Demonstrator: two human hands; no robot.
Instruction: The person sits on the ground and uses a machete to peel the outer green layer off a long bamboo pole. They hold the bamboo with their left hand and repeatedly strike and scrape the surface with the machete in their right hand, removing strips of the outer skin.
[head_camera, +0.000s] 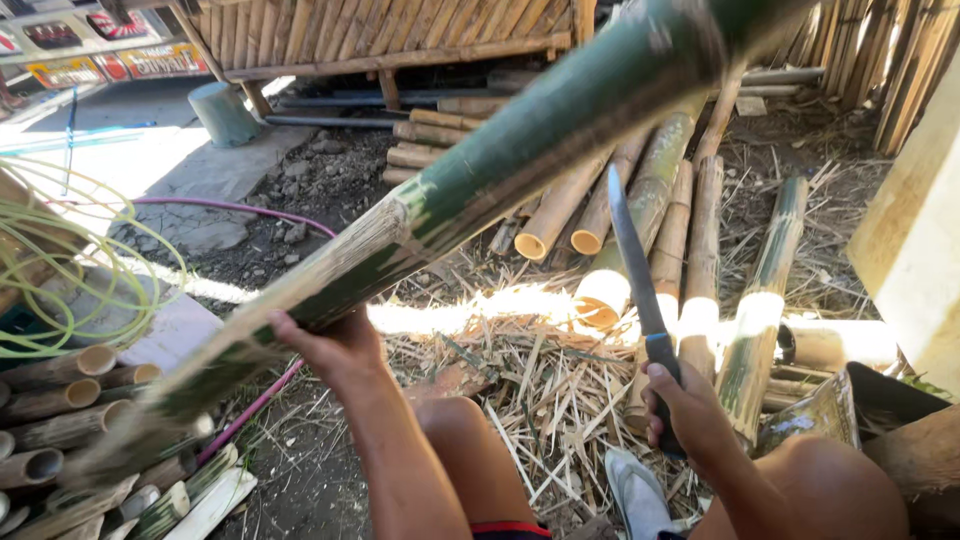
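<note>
My left hand (335, 345) grips a long green bamboo pole (520, 140) from below. The pole slants from the lower left up to the upper right, and its lower stretch is scraped pale. My right hand (685, 410) holds a long knife (635, 270) by its dark handle. The blade points up and stands a little to the right of the pole, apart from it. My bare knees and a grey shoe (635, 495) show at the bottom.
Several cut bamboo poles (690, 250) lie on the ground ahead over shavings (530, 380). More bamboo ends (60, 400) are stacked at the left, beside coiled yellow-green strips (70, 260) and a purple hose (250, 405). A bamboo fence (390, 35) stands behind, a pale plank (915, 230) at the right.
</note>
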